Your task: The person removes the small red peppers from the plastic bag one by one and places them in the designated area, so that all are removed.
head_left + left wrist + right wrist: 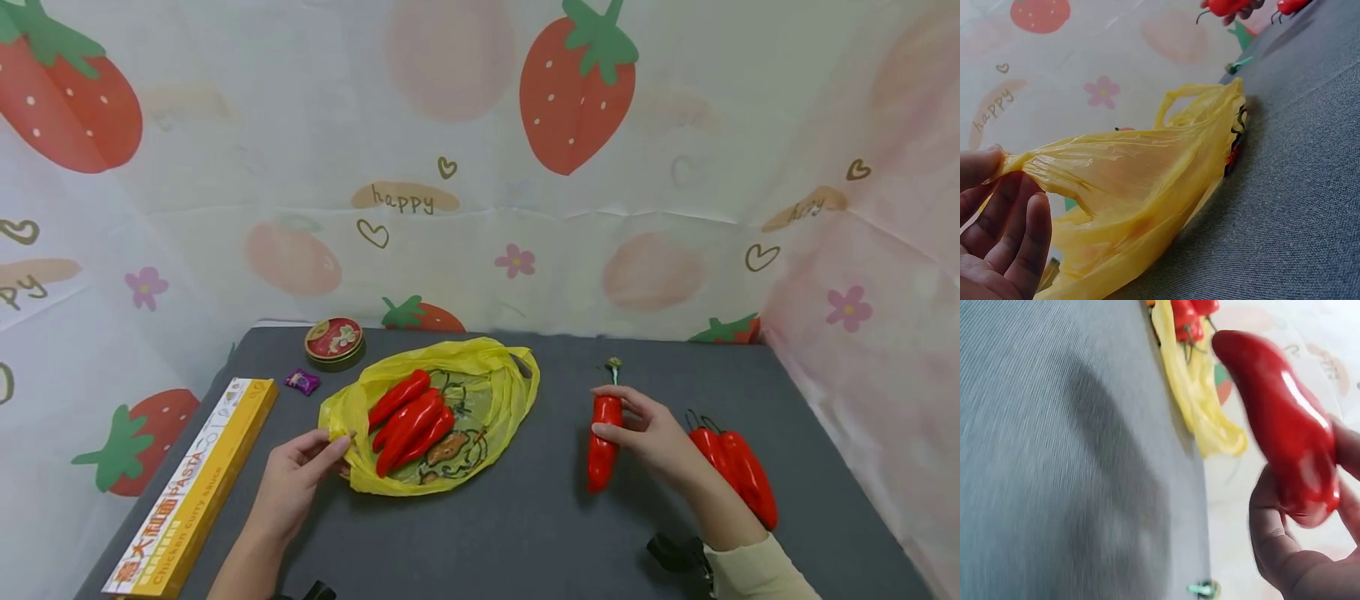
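Two bare hands work over a dark tabletop (525,542), the left hand (298,477) pinching the left rim of a yellow bag (513,392), the right hand (654,435) gripping a red pepper (603,458) above the surface between thumb and fingers. The skin looks glossy and may slip, so a steady, gentle hold would serve best. To the left of the left hand rests a pasta box (191,500). Just right of the right hand lie two more peppers (750,479), which it should not brush. Between the hands, the bag gapes around several loose peppers (408,421); a taut rim should keep its mouth wide, and a low, unhurried release there would likely spare the thin plastic, clear of the handle loop (536,371) nearer the right hand. Beyond that hand lies a green-stalked item (614,367), too small to identify; beyond the left, a purple candy (302,382) and a round tin (335,343).
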Demonstrator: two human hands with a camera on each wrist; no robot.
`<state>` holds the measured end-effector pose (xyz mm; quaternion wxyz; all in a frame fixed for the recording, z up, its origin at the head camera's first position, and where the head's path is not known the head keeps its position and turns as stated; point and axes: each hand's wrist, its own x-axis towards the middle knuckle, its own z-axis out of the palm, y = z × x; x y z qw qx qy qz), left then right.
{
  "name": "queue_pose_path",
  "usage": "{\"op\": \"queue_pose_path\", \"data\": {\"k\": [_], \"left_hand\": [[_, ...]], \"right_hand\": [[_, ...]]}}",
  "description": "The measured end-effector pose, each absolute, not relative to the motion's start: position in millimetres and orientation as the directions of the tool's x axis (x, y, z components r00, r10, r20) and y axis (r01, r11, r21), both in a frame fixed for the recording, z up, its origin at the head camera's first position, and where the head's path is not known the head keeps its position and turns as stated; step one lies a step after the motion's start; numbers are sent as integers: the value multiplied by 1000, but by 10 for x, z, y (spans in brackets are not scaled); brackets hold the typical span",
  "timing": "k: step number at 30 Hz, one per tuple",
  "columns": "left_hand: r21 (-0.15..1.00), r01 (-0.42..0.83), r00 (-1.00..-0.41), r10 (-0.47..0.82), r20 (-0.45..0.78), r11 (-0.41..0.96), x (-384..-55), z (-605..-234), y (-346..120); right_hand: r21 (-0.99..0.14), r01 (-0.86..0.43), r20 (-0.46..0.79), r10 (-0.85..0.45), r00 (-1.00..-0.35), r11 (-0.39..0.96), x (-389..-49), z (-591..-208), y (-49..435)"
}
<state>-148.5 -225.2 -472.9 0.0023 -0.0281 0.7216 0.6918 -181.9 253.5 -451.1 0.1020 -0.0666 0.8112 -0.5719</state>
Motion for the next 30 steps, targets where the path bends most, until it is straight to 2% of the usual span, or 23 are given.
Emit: {"op": "queue_pose_path", "data": {"k": [11,17,23,30], "left_hand": [[999,-41,-999,-36,-40,28,-1483,-4735,-2242],[998,-56,-998,-29,-55,35,-1497,-4734,-2237],[998,-56,-998,-27,-55,36,-1493,-4727,-2228],[996,-72,-997,-34,-71,46,-1495,-4725,-2227]], "right_hand": [[-810,7,-111,-141,-984,587,-1680,-4441,2959],[-738,-31,-67,-119,-991,674,-1617,-4467,3158],[-670,-17,-49,-66,-997,742,-1550,-4479,3243],[-549,-100,22,-106,-994,830,-1522,-4521,3258]]}}
